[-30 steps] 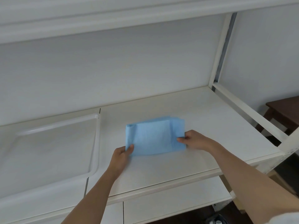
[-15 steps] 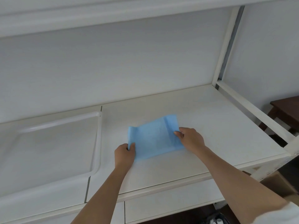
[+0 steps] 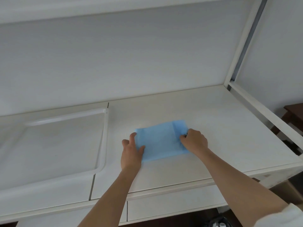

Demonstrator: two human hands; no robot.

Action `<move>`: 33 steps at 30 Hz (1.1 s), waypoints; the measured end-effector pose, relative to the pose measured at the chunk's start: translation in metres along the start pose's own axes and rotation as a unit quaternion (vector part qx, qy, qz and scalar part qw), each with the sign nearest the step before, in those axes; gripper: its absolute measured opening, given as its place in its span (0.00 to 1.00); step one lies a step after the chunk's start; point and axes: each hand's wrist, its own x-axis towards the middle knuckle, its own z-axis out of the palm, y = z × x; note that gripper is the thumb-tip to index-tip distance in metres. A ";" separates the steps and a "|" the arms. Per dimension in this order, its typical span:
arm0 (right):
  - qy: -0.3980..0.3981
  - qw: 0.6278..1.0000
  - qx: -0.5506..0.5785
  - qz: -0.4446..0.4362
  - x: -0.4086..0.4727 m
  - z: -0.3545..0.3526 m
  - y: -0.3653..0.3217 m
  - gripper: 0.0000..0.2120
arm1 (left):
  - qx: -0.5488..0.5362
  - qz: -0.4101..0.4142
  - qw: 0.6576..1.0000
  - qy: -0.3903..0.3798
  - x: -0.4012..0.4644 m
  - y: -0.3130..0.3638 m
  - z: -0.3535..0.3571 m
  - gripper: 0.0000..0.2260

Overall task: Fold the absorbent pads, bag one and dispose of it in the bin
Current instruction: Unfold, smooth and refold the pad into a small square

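A light blue absorbent pad (image 3: 159, 140), folded into a small rectangle, lies flat on the white worktop (image 3: 213, 128). My left hand (image 3: 132, 150) rests on its left edge, thumb pressing the near left corner and fingers spread along the side. My right hand (image 3: 194, 141) covers its right edge, fingers curled and pinching the pad there. A narrower folded flap shows at the pad's far right corner. No bag is in view.
A shallow white tray (image 3: 101, 140) is set into the surface to the left. A white frame rail (image 3: 262, 115) runs along the right side, with a dark wooden stool (image 3: 295, 112) beyond it. Drawers sit below the front edge; a dark bin (image 3: 219, 222) shows at the bottom.
My right hand has pushed the pad's right edge inward, making the pad narrower. My left hand has spread its fingers along the left edge. The view has shifted slightly.
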 end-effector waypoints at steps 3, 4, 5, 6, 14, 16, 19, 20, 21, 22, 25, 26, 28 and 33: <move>0.077 0.995 -0.056 -0.008 -0.005 0.004 -0.007 0.17 | 0.080 0.043 0.995 -0.034 0.000 0.001 0.000 0.22; 0.119 0.987 -0.098 -0.041 -0.006 0.009 -0.009 0.22 | 0.125 0.064 0.989 -0.041 -0.001 0.001 0.001 0.23; 0.151 0.976 -0.129 -0.093 -0.007 0.013 -0.013 0.25 | 0.178 0.089 0.979 -0.040 -0.002 0.001 0.003 0.23; 0.173 0.962 -0.142 -0.157 -0.009 0.018 -0.018 0.25 | 0.224 0.117 0.967 -0.033 -0.001 0.000 0.005 0.23; 0.013 0.962 -0.128 -0.242 -0.021 0.053 -0.027 0.34 | 0.324 0.192 0.920 -0.109 0.012 -0.005 0.006 0.29; 0.011 0.964 -0.134 -0.229 -0.020 0.055 -0.023 0.35 | 0.326 0.177 0.920 -0.130 0.013 -0.003 0.007 0.30; -0.012 0.965 -0.135 -0.223 -0.018 0.055 -0.024 0.37 | 0.318 0.167 0.920 -0.156 0.016 0.000 0.009 0.30; -0.020 0.966 -0.133 -0.221 -0.017 0.055 -0.024 0.38 | 0.314 0.165 0.921 -0.162 0.016 0.000 0.009 0.30; -0.028 0.966 -0.132 -0.220 -0.017 0.055 -0.024 0.38 | 0.314 0.165 0.920 -0.165 0.017 0.000 0.010 0.30; -0.036 0.966 -0.132 -0.218 -0.016 0.055 -0.024 0.37 | 0.314 0.165 0.920 -0.168 0.017 0.000 0.010 0.30; -0.061 0.965 -0.135 -0.217 -0.014 0.053 -0.022 0.29 | 0.318 0.160 0.917 -0.180 0.018 0.002 0.011 0.31; -0.067 0.964 -0.132 -0.220 -0.013 0.052 -0.023 0.27 | 0.322 0.158 0.915 -0.183 0.018 0.003 0.011 0.31; -0.085 0.962 -0.128 -0.225 -0.011 0.048 -0.023 0.26 | 0.331 0.151 0.912 -0.191 0.018 0.006 0.010 0.31; 0.025 0.956 -0.173 -0.237 -0.010 0.043 -0.031 0.30 | 0.399 0.146 0.889 -0.173 0.021 0.014 0.008 0.32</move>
